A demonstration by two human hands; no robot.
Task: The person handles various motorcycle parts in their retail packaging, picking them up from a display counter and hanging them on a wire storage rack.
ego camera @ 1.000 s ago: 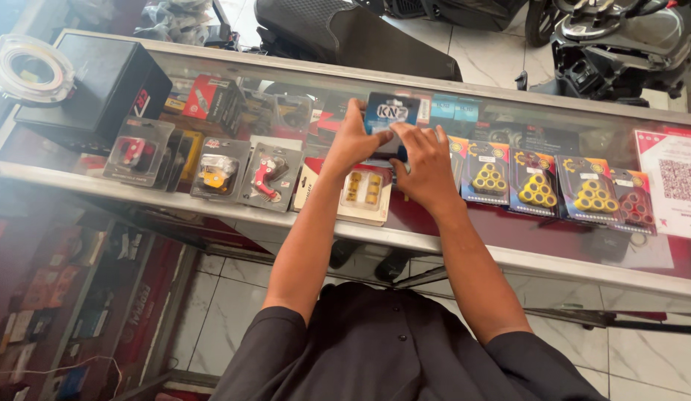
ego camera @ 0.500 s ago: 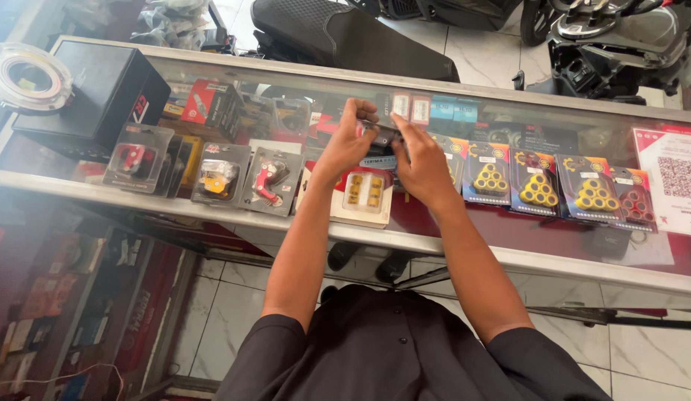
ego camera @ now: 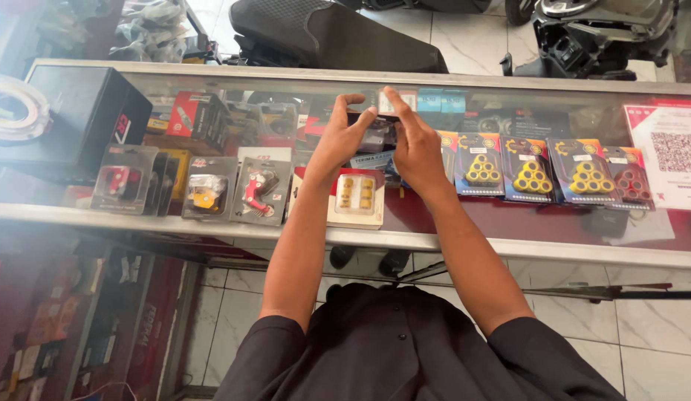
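Both my hands are raised together over a glass display counter (ego camera: 174, 226). My left hand (ego camera: 339, 139) and my right hand (ego camera: 414, 142) pinch a small flat dark packet (ego camera: 380, 113) between fingertips; it is mostly hidden by the fingers. Under the glass just below my hands lies a white card with yellow rollers (ego camera: 357, 194). To the right sits a row of blister packs with yellow rollers (ego camera: 530, 169).
A black box (ego camera: 78, 122) stands on the counter's left end, with a white coiled ring (ego camera: 11, 111) beside it. A white sheet with a square code (ego camera: 672, 152) lies at the right end. Beyond the counter stands a motorcycle with a black seat (ego camera: 323, 33).
A second ago the packet faced me flat with its label showing. My hands have since turned it edge-on and closed in around it, and the view has shifted slightly.
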